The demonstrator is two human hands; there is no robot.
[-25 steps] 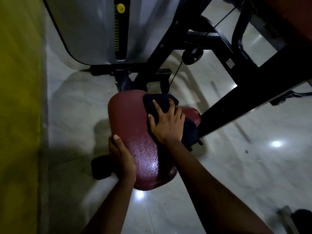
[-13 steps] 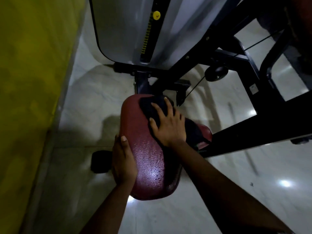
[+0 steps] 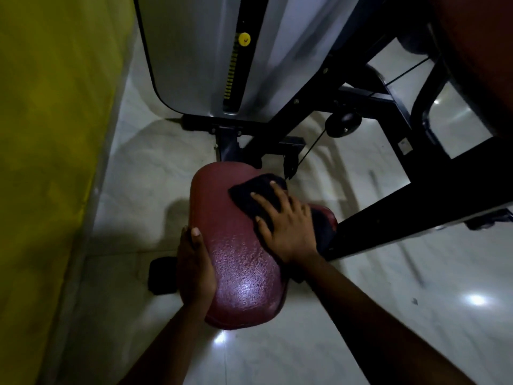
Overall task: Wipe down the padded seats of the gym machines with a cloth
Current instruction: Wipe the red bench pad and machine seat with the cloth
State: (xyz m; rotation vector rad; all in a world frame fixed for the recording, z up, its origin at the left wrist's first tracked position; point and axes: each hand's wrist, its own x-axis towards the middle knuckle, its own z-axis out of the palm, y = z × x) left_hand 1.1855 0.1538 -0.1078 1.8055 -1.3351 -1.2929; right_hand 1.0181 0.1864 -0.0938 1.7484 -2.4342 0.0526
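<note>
seat (image 3: 238, 259): red pad, mid view, near end glossy.
cloth (image 3: 249, 195): dark, laid on the seat's far right part, one end draped off the right edge.
right hand (image 3: 286, 220): fingers spread, pressed flat on the cloth.
left hand (image 3: 194, 268): seat's left edge gripped, thumb on top, fingers hidden.
slip risk: cloth not pinched, so it could be bunched or dropped.
coverage risk: left side likely to be missed.
knock risk: knuckles could be struck on the black frame (image 3: 416, 195) just beside.
</note>
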